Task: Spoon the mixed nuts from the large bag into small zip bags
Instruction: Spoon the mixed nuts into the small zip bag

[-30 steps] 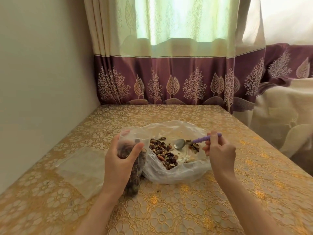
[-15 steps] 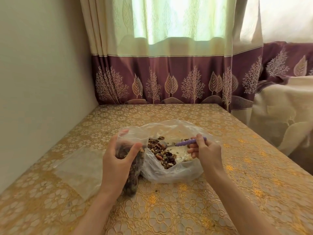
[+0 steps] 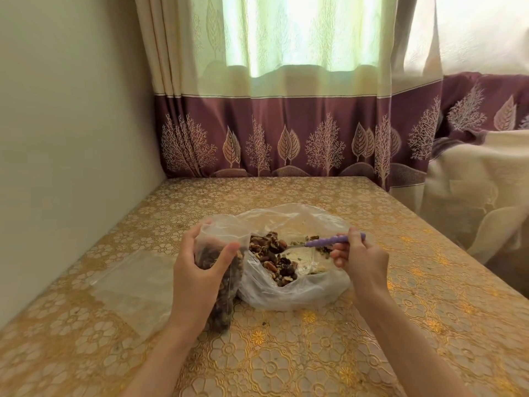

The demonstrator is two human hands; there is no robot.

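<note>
the left hand (image 3: 197, 270) curls its fingers (image 3: 226, 255) round a small zip bag (image 3: 221, 253) partly filled with nuts, upright at centre frame on the bench (image 3: 400, 325). just right of it, touching, the large bag (image 3: 297, 287) lies open with mixed nuts (image 3: 274, 259) inside. the right hand (image 3: 360, 256) pinches a purple-handled spoon (image 3: 320, 242), bowl in the nuts. an empty clear bag (image 3: 128, 285) lies flat at left.

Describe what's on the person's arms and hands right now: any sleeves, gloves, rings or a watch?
Both forearms are bare right to the bottom of the frame, with no sleeves showing. The left hand and the right hand wear no gloves. No ring, watch or bracelet shows on the visible fingers or wrists, and the nails look short and unpainted.
</note>
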